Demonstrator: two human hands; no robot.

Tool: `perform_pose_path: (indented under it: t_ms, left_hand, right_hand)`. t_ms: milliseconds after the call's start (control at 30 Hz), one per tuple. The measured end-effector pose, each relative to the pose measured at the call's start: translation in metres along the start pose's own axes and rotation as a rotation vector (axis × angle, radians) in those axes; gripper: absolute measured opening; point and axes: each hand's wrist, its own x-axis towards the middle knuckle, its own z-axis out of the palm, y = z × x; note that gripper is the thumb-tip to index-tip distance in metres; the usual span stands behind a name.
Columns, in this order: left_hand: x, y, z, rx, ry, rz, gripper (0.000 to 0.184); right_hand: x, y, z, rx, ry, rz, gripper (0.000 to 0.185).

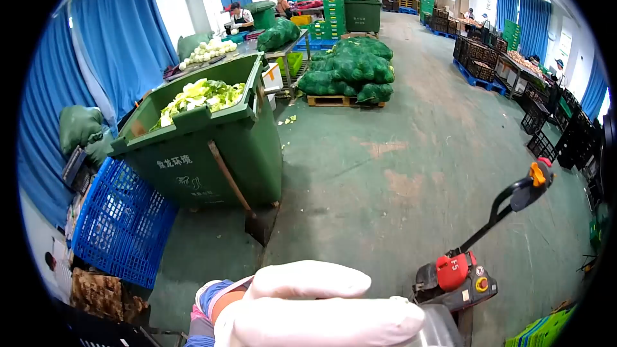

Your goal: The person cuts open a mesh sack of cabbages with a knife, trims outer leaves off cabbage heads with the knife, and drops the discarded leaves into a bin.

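Observation:
My left hand, in a pale white glove, is very close to the camera at the bottom of the view. Two thick fingers stretch to the right, one above the other with a narrow gap. A striped, colourful sleeve or cuff shows at its left. No object is seen in these fingers; the rest of the hand is cut off or hidden. Beyond the fingertips stands a red and black pallet truck with its handle tilted up to the right. My right hand is out of view.
A green wheeled bin full of leaf trimmings stands at left, a shovel leaning on it. A blue plastic pallet leans beside it. Green net sacks lie on a wooden pallet ahead. Black crates and co-workers are farther off.

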Motion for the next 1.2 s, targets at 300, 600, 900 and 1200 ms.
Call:
perform_pose_path:
  t_ms: [300,600,900,1200]
  left_hand:
    - [-0.025,-0.179,-0.040,-0.027,0.016,0.032,0.027]
    - [-0.053,-0.338,-0.036,0.106,-0.037,-0.011,0.022]
    - [-0.085,-0.480,-0.029,0.204,-0.058,-0.395,0.022]
    - [-0.128,-0.611,-0.070,0.271,0.255,-0.638,0.019]
  right_hand:
    - [0.113,-0.084,0.020,0.073,0.060,-0.065,0.028]
    - [0.289,-0.153,0.010,0.230,-0.125,0.060,0.027]
    - [0.507,-0.348,-0.049,-0.028,-0.197,0.002,0.028]
    - [0.653,-0.538,0.069,-0.105,-0.255,-0.244,0.028]
